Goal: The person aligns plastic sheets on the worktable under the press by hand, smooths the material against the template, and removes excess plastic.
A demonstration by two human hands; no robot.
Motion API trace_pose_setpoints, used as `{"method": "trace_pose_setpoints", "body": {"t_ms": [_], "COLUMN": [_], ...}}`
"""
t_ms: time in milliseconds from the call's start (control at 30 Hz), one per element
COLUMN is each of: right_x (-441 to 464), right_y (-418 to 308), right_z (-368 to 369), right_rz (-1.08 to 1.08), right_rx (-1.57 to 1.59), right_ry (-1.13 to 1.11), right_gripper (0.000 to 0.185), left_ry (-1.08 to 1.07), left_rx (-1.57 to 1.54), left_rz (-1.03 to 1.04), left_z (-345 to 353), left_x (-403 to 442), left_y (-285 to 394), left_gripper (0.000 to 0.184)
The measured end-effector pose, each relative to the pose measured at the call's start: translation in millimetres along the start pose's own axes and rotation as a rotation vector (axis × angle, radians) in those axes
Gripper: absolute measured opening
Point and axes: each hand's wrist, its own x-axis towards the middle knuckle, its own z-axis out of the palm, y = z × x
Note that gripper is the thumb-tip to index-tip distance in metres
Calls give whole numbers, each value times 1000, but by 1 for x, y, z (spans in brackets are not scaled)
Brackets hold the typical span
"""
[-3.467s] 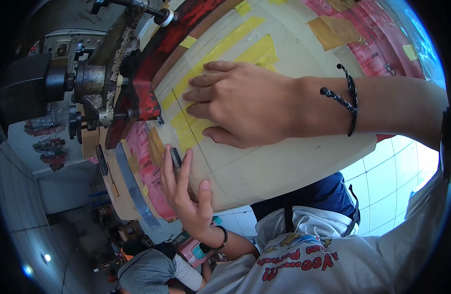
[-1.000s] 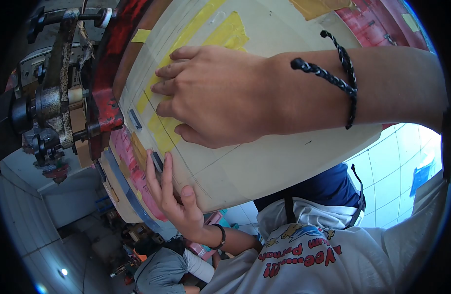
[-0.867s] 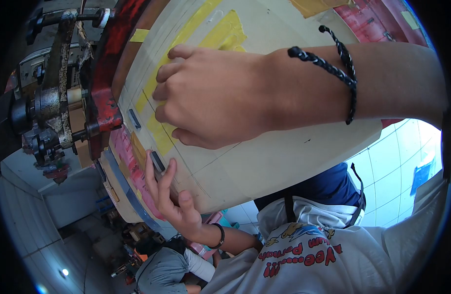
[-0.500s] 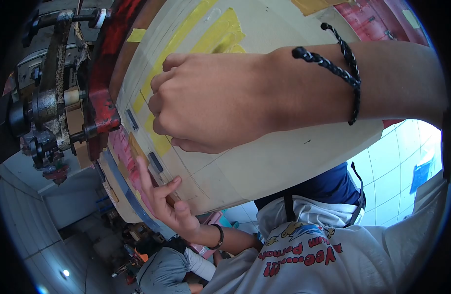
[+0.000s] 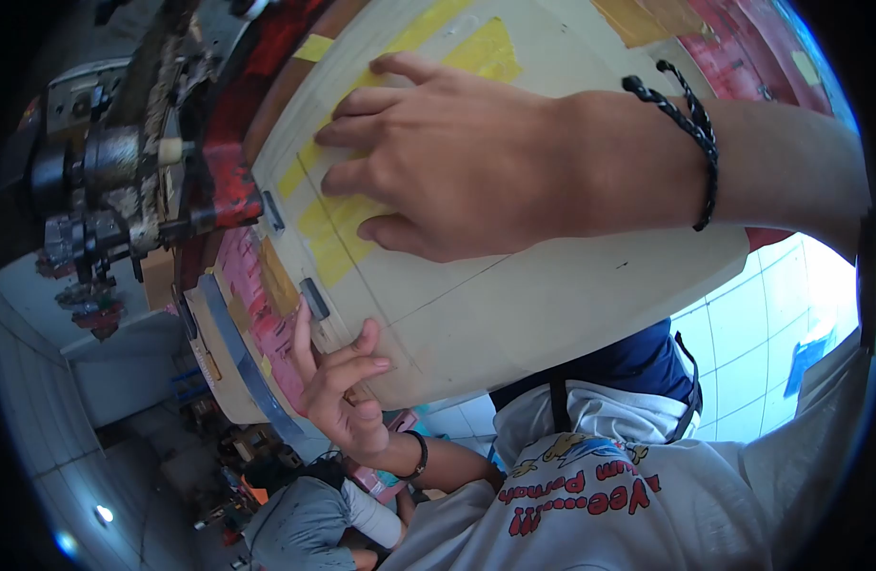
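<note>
My right hand (image 5: 447, 157) lies palm down on a wide cream board (image 5: 552, 314), its fingers spread over strips of yellow tape (image 5: 333, 252). A braided black cord bracelet (image 5: 700, 162) circles that wrist. Nearer my body, my left hand (image 5: 348, 390) is at the board's lower left edge, fingers apart and partly bent, with nothing visible in them. Its fingertips are close to a small dark block (image 5: 314, 299) on the board's edge. A second dark block (image 5: 272, 211) sits farther up. Thin drawn lines cross the board's surface.
A red metal frame (image 5: 230, 181) with dark clamps and knobs stands at the left. Beyond the left edge is another board (image 5: 230, 366) with a pink-stained one beside it. A person (image 5: 300, 519) in grey is low at the bottom, near white floor tiles (image 5: 733, 324).
My right hand's fingers, curled before, have spread out over the tape. My left hand's fingers have bent more. The view has shifted slightly, moving the board right in the picture.
</note>
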Motion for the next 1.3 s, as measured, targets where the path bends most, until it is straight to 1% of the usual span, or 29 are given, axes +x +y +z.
{"method": "trace_pose_setpoints", "body": {"t_ms": [67,167,300,367,400,500,533,633,733,833,933,1033,1133,1233,1300], "right_x": [2,3,2,1,0,1,1,1,1,1,1,1,1,1,1], "right_y": [0,-5,-3,-1,-1,-3,-5,-5,-3,-3,-3,-1,-4,-4,-2], "right_z": [-4,-9,-5,-3,-4,-12,-14,-16,-21,-22,-20,-19,-21,-20,-19], "right_rz": [17,108,92,64,61,68,73,57,48,44,35,36,41,42,41], "right_rx": [-6,8,-28,-63,-58,-53,-54,-78,-59,-51,-59,-68,-51,-49,-48], "right_ry": [-62,-93,-76,-21,-40,-83,-95,-104,-124,-129,-133,-128,-153,-160,-160], "right_gripper": [45,51,52,54,54,53,52,52,51,51,51,51,51,51,52], "left_ry": [-22,-35,-16,2,11,-125,-264,-372,-490,-566,-478,-402,-445,-389,-379], "left_rx": [-26,-51,-72,-52,-39,-40,0,322,468,324,421,416,447,332,369], "left_rz": [9,31,29,-51,-88,-61,-80,-70,-54,-102,-162,-114,-112,-178,-135], "left_z": [-2,-5,-5,-4,-6,-10,-13,-8,-11,-23,-13,-4,-10,-16,-12], "left_x": [0,0,1,4,8,31,40,59,74,84,83,74,83,91,91], "left_y": [1,0,-1,4,7,7,6,-9,-14,-14,-5,-17,-9,-22,-29], "left_gripper": [69,67,60,55,54,61,75,83,87,86,84,81,79,78,75]}}
